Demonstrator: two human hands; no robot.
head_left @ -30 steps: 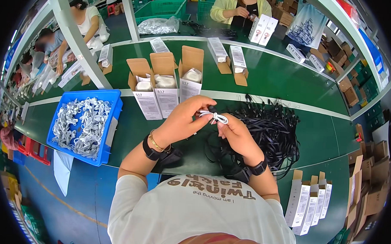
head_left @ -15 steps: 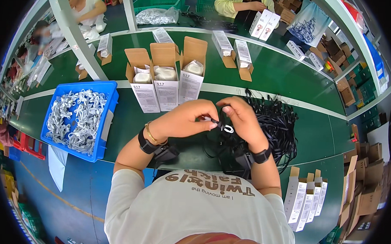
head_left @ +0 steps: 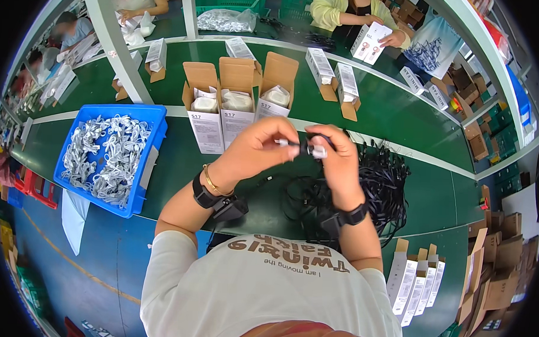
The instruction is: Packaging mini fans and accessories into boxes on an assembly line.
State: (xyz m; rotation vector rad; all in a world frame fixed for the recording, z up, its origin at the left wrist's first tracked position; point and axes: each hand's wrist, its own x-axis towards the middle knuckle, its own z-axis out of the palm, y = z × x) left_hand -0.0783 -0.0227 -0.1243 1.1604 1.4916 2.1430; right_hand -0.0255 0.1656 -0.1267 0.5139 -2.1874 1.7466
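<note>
Between both hands, in front of my chest, is a short black strap (head_left: 306,147) with white parts on it; the fingers partly hide it and it is slightly blurred. My left hand (head_left: 259,149) pinches its left end, where a small white tip shows. At the other end, the fingers of my right hand (head_left: 342,165) are closed round the strap, beside a white piece (head_left: 318,151). Just beyond my hands stand three open white boxes (head_left: 206,132) with white wrapped items inside. Right of my right hand lies a tangled pile of black straps (head_left: 383,187).
A blue bin (head_left: 158,129) full of bundled white cables (head_left: 118,157) sits at the left. Several white boxes (head_left: 403,280) stand at the right edge. Across the green table (head_left: 423,191), a person in a yellow sleeve (head_left: 328,11) handles white boxes (head_left: 369,44); others work far left.
My hands have shifted slightly against the boxes, and the white piece at my right fingers has turned. The person across has moved a hand onto the white boxes. The whole view has tilted a little.
</note>
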